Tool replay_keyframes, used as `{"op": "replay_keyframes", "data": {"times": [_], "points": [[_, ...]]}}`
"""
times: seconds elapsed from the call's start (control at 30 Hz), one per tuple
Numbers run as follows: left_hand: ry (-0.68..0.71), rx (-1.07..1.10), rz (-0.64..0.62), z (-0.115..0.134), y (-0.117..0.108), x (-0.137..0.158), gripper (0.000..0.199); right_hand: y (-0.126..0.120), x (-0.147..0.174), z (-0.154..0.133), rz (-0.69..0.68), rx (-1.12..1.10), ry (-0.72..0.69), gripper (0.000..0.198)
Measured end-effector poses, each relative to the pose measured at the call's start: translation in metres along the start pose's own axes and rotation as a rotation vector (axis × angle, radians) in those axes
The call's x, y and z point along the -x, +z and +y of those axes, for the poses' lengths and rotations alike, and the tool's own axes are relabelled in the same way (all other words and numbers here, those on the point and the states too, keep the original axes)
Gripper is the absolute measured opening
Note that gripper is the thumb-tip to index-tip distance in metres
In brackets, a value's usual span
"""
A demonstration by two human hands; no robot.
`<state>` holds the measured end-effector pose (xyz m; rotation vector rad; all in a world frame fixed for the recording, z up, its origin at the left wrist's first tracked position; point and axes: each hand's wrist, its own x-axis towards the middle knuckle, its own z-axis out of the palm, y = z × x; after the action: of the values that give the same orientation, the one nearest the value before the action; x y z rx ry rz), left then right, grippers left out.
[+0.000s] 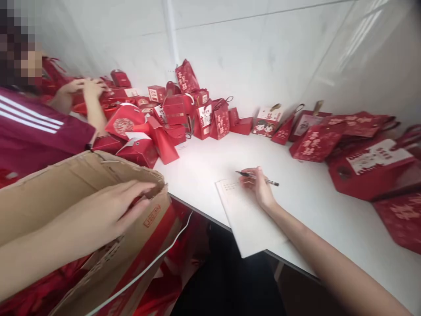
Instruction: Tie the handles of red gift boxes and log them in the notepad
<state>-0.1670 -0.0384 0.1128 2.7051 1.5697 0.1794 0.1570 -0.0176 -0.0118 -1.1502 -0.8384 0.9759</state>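
Observation:
My right hand (258, 186) is closed around a black pen (272, 181) over a white sheet or notebook (251, 224). A few short lines of handwriting show near the page's top left, and the page's lower corner juts past the table edge. My left hand (126, 204) lies across the rim of an open cardboard box (144, 232) near its corner. Its fingers bend to the inner side and the thumb to the outer side, so it appears to grip the rim. Red material (42, 285) shows low in the box, partly covered by my forearm.
Red gift boxes (220, 120) line the back of the white table (204, 160); more red boxes (371, 166) stand at right. At left, a co-worker in a maroon sleeve (42, 127) handles red boxes. A white cable (158, 259) runs past the cardboard box below the table edge.

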Motion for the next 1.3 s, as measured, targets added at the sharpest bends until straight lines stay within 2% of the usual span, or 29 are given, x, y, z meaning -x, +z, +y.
{"op": "replay_keyframes", "data": {"times": [0.07,0.13,0.17,0.23,0.3,0.37,0.43,0.53,0.6,0.7,0.77,0.93,1.3], "points": [[0.289,0.106,-0.101,0.037,0.002,-0.025,0.031,-0.002,-0.003,-0.001,-0.025,0.008,0.07,0.049],[0.572,0.146,-0.23,0.075,0.022,-0.046,0.032,-0.004,-0.005,-0.002,-0.047,0.034,0.107,0.039],[0.667,0.113,-0.251,0.091,0.035,-0.055,0.04,-0.005,-0.006,-0.003,-0.055,0.047,0.109,0.036],[0.735,0.01,-0.287,0.115,0.064,-0.069,0.068,-0.006,-0.006,-0.004,-0.067,0.062,0.096,0.033],[0.693,-0.046,-0.384,0.128,0.086,-0.076,0.085,-0.007,-0.006,-0.004,-0.086,0.079,0.1,0.03],[0.633,-0.063,-0.452,0.132,0.097,-0.078,0.089,-0.007,-0.006,-0.004,-0.103,0.095,0.119,0.026],[0.607,-0.052,-0.469,0.132,0.1,-0.077,0.087,-0.006,-0.006,-0.005,-0.107,0.119,0.138,0.022],[0.61,-0.049,-0.458,0.131,0.1,-0.077,0.088,-0.005,-0.006,-0.006,-0.108,0.22,0.108,0.013],[0.626,-0.088,-0.444,0.132,0.102,-0.078,0.09,-0.004,-0.007,-0.004,-0.082,0.323,0.017,0.01],[0.659,-0.164,-0.431,0.135,0.108,-0.078,0.092,-0.004,-0.007,0.0,-0.035,0.459,-0.129,0.017],[0.669,-0.204,-0.425,0.136,0.112,-0.078,0.093,-0.005,-0.006,0.001,-0.051,0.525,-0.173,0.024],[0.684,-0.209,-0.357,0.134,0.116,-0.076,0.091,-0.006,-0.002,0.0,-0.083,0.632,-0.185,0.027],[0.654,-0.066,-0.36,0.135,0.118,-0.075,0.091,-0.006,-0.003,0.0,-0.086,0.66,-0.156,0.025]]}}
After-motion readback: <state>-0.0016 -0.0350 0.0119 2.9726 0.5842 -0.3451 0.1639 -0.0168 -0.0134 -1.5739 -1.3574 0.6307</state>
